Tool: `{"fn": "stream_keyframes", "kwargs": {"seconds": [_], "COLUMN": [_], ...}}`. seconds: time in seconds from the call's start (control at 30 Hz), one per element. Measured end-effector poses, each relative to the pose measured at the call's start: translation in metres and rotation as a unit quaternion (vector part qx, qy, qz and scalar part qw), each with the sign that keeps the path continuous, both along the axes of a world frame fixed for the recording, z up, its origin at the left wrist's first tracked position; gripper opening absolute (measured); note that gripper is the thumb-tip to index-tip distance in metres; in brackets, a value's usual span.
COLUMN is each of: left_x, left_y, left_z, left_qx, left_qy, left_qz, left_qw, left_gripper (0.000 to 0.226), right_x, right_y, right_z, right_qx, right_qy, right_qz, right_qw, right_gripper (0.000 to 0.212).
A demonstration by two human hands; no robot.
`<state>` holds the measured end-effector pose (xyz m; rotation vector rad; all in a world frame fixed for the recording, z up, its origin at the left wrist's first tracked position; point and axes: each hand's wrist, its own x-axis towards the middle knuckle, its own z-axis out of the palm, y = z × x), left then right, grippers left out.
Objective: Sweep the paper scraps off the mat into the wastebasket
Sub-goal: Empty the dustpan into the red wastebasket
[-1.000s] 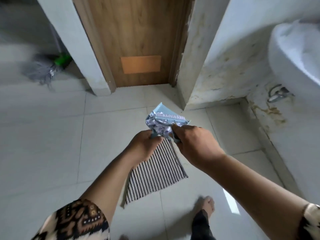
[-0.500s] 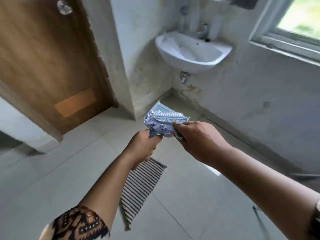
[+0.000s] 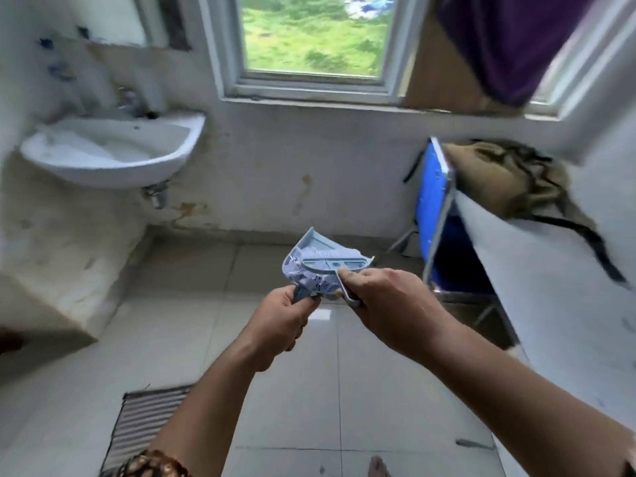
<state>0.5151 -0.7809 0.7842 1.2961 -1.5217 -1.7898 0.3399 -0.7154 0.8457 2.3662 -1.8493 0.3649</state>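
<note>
I hold a small light-blue dustpan (image 3: 316, 239) up in front of me, above the tiled floor. Crumpled printed paper scraps (image 3: 309, 276) fill it. My left hand (image 3: 280, 321) grips the dustpan's handle from below. My right hand (image 3: 385, 304) grips the handle of a small light-blue brush (image 3: 330, 264) that lies across the scraps and pins them in the pan. The striped mat (image 3: 144, 421) lies on the floor at the lower left, partly hidden by my left forearm. No wastebasket shows in this view.
A white wall sink (image 3: 110, 149) hangs at the left. A window (image 3: 313, 39) is straight ahead. At the right stand a blue folding chair (image 3: 432, 201) and a white table (image 3: 557, 290) with a brown bag (image 3: 506, 180) on it. My bare foot (image 3: 378, 468) shows at the bottom edge.
My view has swung right, from the wooden door past the sink to the window wall. Both hands keep the same hold on dustpan and brush. The mat has slid to the lower left.
</note>
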Motion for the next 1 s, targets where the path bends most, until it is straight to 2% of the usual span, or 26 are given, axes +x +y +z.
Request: {"fn": "stream_keyframes", "kwargs": {"seconds": [0.23, 0.37, 0.53, 0.77, 1.0], "left_x": [-0.05, -0.079, -0.119, -0.155, -0.187], "left_y": [0.074, 0.134, 0.222, 0.387, 0.539], "left_z": [0.016, 0.022, 0.028, 0.027, 0.014], "left_qx": [-0.026, -0.03, -0.046, -0.047, -0.043], "left_qy": [-0.038, -0.048, -0.043, -0.027, -0.04], "left_qz": [-0.175, -0.281, -0.395, -0.494, -0.544], "left_qw": [0.984, 0.958, 0.917, 0.868, 0.837], "left_gripper": [0.023, 0.023, 0.016, 0.015, 0.022], "right_x": [-0.015, -0.019, -0.025, -0.019, -0.035], "right_y": [0.136, 0.222, 0.335, 0.508, 0.656], "right_z": [0.007, 0.016, 0.021, 0.032, 0.038], "right_qx": [-0.004, -0.01, -0.002, 0.006, 0.083], "right_qy": [-0.045, -0.052, -0.054, -0.069, -0.075], "right_qz": [-0.182, -0.279, -0.386, -0.497, -0.581], "right_qw": [0.982, 0.959, 0.921, 0.865, 0.806], "right_gripper": [0.036, 0.023, 0.023, 0.028, 0.019]}}
